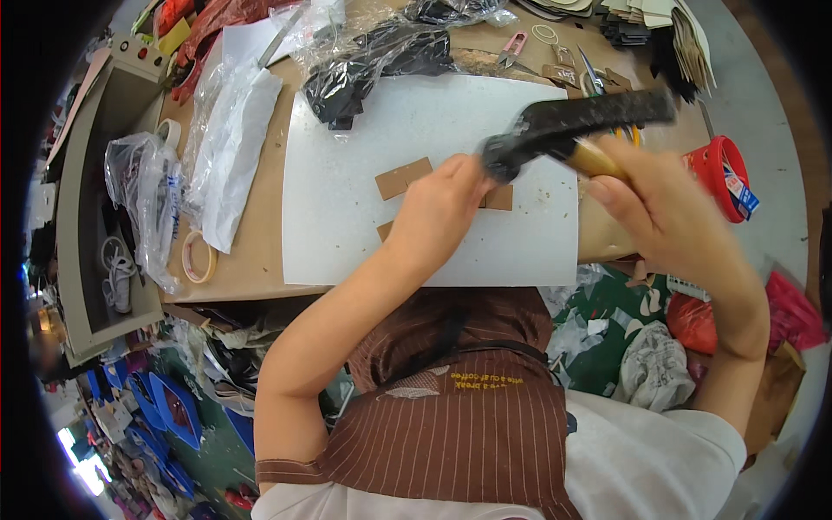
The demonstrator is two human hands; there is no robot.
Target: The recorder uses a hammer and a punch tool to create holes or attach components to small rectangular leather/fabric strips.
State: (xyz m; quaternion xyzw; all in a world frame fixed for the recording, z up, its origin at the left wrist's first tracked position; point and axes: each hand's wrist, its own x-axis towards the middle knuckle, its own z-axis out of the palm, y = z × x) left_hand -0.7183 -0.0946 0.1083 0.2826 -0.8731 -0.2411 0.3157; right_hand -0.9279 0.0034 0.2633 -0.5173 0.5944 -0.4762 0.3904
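My right hand (646, 191) grips the wooden handle of a hammer (598, 117). Its black metal head is slightly smeared by motion and hangs over the white board (347, 234) on the table. On that board, my left hand (438, 208) is closed with its fingertips drawn together; the hammer head covers their ends, so what they hold is hidden. A flat brown rectangular piece (404, 178) lies just left of this hand. Another brown piece (499, 198) shows to its right, and the corner of a third (385, 230) sticks out beside the wrist.
Black items in clear plastic (373, 65) lie at the board's far edge. Pink-handled snips (513, 49) and scissors (593, 78) are farther right. A red tub (721, 173) stands at the right, a tape roll (199, 257) at the left. Stacked sheets (641, 17) occupy the far right corner.
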